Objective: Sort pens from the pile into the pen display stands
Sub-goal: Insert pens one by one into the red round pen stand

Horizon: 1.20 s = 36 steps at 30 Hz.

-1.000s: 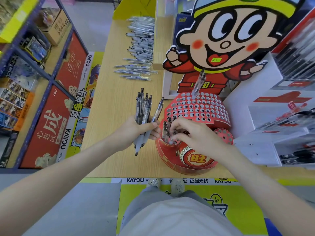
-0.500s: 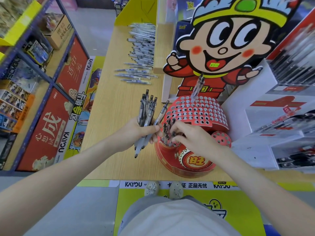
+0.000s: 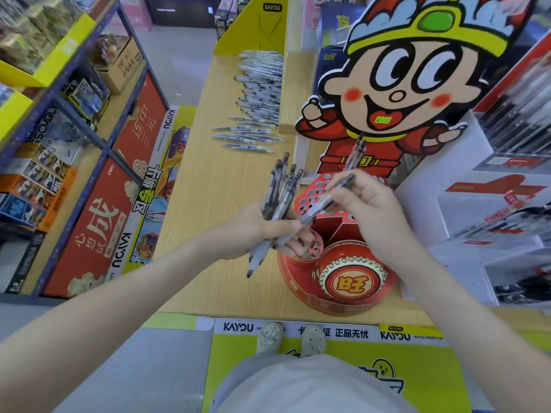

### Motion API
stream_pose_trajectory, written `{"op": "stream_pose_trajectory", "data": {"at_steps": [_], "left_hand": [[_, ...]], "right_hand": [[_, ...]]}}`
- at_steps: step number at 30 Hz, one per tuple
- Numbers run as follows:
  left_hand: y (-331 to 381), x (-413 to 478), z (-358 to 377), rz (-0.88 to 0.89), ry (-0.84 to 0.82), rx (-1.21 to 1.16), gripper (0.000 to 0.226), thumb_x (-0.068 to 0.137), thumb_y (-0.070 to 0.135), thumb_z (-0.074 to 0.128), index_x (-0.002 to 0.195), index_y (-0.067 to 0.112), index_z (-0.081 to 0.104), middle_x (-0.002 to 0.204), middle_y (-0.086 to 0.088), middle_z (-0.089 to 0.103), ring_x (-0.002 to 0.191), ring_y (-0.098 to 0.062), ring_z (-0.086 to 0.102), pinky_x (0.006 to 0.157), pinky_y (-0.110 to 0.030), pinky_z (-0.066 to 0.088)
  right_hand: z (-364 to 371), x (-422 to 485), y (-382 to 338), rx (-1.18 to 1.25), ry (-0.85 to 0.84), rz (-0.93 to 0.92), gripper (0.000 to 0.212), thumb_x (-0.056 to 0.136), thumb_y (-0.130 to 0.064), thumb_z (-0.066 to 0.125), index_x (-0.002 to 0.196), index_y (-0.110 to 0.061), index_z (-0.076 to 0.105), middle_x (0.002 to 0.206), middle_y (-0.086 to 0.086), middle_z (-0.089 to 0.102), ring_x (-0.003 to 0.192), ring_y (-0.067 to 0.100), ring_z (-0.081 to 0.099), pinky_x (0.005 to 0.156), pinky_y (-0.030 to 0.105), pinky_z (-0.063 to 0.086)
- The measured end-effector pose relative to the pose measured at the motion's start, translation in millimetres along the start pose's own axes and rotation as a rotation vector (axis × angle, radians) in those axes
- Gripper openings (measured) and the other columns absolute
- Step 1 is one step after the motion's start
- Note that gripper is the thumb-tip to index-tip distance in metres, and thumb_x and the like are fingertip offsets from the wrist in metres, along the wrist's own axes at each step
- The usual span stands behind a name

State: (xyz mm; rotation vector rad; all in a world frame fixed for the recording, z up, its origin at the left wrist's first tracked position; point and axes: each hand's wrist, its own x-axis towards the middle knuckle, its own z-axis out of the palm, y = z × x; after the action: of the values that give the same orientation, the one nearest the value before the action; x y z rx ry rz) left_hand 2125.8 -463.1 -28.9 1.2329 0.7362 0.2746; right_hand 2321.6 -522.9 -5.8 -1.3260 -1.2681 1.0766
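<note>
Near the front edge of the pale wooden tabletop (image 3: 208,210): a red drum-shaped cardboard pen display stand (image 3: 298,281) with a hole-punched top. In one rear hole, a single clear pen (image 3: 356,156), upright. In the low front pocket, something dark, half hidden by fingers; cannot tell what.

Above the stand, right hand (image 3: 369,204) pinching one slim grey pen (image 3: 325,201), slanted, tip toward the left thumb. Just left of the stand, left hand (image 3: 256,231) curled round a bundle of grey-black pens (image 3: 281,192), clips up, tips pointing down toward the wood.

Far back along the tabletop, the loose pile of grey pens (image 3: 259,93), well apart from the stand, with a wide stretch of wood grain between. Behind the stand, a tall cartoon-boy cardboard cut-out (image 3: 396,93); just beside it on the right, white display boxes (image 3: 423,180).
</note>
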Motion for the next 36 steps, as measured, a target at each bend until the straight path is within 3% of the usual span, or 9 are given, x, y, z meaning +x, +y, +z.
{"op": "stream_pose_trajectory", "data": {"at_steps": [3, 6, 10, 13, 17, 22, 28, 33, 36], "left_hand": [[-7, -5, -7, -0.017, 0.059, -0.040, 0.007, 0.089, 0.010, 0.059, 0.091, 0.003, 0.060, 0.088, -0.014, 0.072, 0.063, -0.022, 0.068, 0.059, -0.027, 0.056], [-19, -6, -12, -0.036, 0.199, -0.016, 0.007, 0.093, 0.006, 0.057, 0.088, 0.004, 0.060, 0.073, -0.010, 0.067, 0.045, -0.016, 0.053, 0.045, -0.024, 0.046], [-29, 0, -10, -0.050, 0.305, 0.070, 0.009, 0.093, 0.012, 0.061, 0.085, 0.008, 0.063, 0.065, -0.004, 0.062, 0.044, -0.012, 0.047, 0.044, -0.023, 0.042], [-31, 6, -1, -0.067, 0.289, 0.187, 0.014, 0.090, 0.018, 0.066, 0.080, 0.009, 0.061, 0.063, -0.005, 0.058, 0.045, -0.012, 0.047, 0.048, -0.023, 0.043], [-36, 16, 7, -0.106, 0.321, 0.283, 0.026, 0.084, 0.025, 0.074, 0.073, 0.013, 0.053, 0.048, 0.004, 0.052, 0.043, -0.010, 0.046, 0.050, -0.026, 0.042], [-34, 23, 10, -0.086, 0.362, 0.301, 0.029, 0.083, 0.025, 0.075, 0.075, 0.019, 0.047, 0.045, 0.008, 0.047, 0.038, -0.005, 0.043, 0.045, -0.020, 0.040], [-37, 19, 3, -0.103, 0.290, 0.260, 0.030, 0.083, 0.028, 0.072, 0.078, 0.008, 0.050, 0.049, -0.002, 0.049, 0.043, -0.012, 0.044, 0.045, -0.019, 0.040], [-40, 18, -5, -0.096, 0.232, 0.169, 0.038, 0.069, 0.043, 0.072, 0.076, 0.012, 0.052, 0.053, -0.001, 0.049, 0.050, -0.017, 0.046, 0.054, -0.031, 0.040], [-39, 19, -6, -0.075, 0.200, 0.134, 0.035, 0.068, 0.041, 0.071, 0.074, 0.012, 0.052, 0.052, 0.000, 0.049, 0.048, -0.014, 0.047, 0.051, -0.028, 0.040]], "right_hand": [[-24, -5, 4, 0.005, 0.184, -0.062, 0.018, 0.095, -0.004, 0.048, 0.091, -0.018, 0.058, 0.083, -0.004, 0.064, 0.080, 0.015, 0.063, 0.075, 0.028, 0.054], [-43, -11, 12, -0.065, 0.233, -0.087, 0.021, 0.095, -0.005, 0.050, 0.090, -0.024, 0.058, 0.081, -0.009, 0.062, 0.079, 0.014, 0.063, 0.076, 0.029, 0.053], [-40, -20, 27, -0.355, 0.118, -0.032, 0.023, 0.090, -0.014, 0.058, 0.087, -0.037, 0.059, 0.084, -0.012, 0.064, 0.085, 0.014, 0.063, 0.081, 0.034, 0.052], [-29, -25, 37, -0.520, -0.042, -0.017, 0.016, 0.089, -0.017, 0.061, 0.092, -0.033, 0.062, 0.089, -0.016, 0.065, 0.088, 0.004, 0.062, 0.084, 0.036, 0.051], [-22, -23, 45, -0.570, -0.167, 0.013, 0.012, 0.090, -0.018, 0.060, 0.098, -0.028, 0.063, 0.093, -0.014, 0.066, 0.090, 0.003, 0.061, 0.085, 0.033, 0.049], [-23, -16, 43, -0.608, -0.212, 0.023, 0.009, 0.091, -0.015, 0.059, 0.097, -0.020, 0.064, 0.087, 0.001, 0.069, 0.082, 0.021, 0.062, 0.076, 0.036, 0.044], [-25, -13, 41, -0.633, -0.262, -0.005, 0.010, 0.091, -0.012, 0.058, 0.097, -0.015, 0.065, 0.088, -0.002, 0.069, 0.082, 0.009, 0.061, 0.076, 0.030, 0.045], [-24, -10, 39, -0.635, -0.313, 0.028, 0.012, 0.090, -0.015, 0.061, 0.100, -0.019, 0.066, 0.091, -0.008, 0.068, 0.086, 0.004, 0.059, 0.077, 0.020, 0.043], [-21, -6, 39, -0.674, -0.348, 0.011, 0.014, 0.090, -0.015, 0.061, 0.102, -0.020, 0.066, 0.091, -0.013, 0.067, 0.088, 0.003, 0.059, 0.078, 0.017, 0.042]]}}
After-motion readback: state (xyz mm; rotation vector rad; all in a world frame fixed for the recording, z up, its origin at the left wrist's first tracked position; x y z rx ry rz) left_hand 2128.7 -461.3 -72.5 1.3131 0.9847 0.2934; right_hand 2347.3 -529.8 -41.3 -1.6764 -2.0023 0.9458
